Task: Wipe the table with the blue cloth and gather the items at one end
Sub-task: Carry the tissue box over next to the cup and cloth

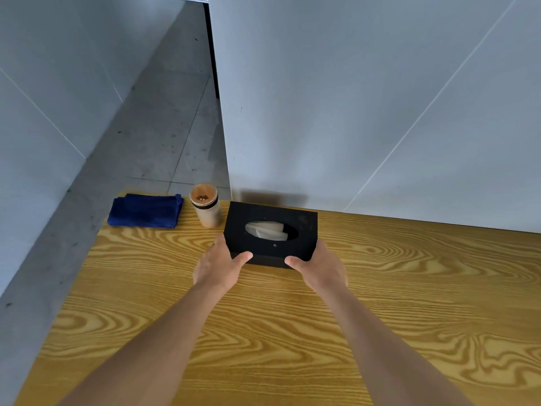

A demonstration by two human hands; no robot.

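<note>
Two hands are gripping the black tissue box (270, 235) near the table's (292, 332) far edge: left hand (218, 266) curling round its left end, right hand (319, 269) round its right. Its long axis is running across, toothpick jar (205, 205) and folded blue cloth (145, 210) lying just leftward at the far-left corner.

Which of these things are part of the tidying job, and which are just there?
Part of the job:
- blue cloth, folded at the table's far corner
- tissue box, held by the left hand and right hand
- jar, standing between cloth and box
- table, the surface to wipe

Just there:
- white wall panels
- grey floor
</note>
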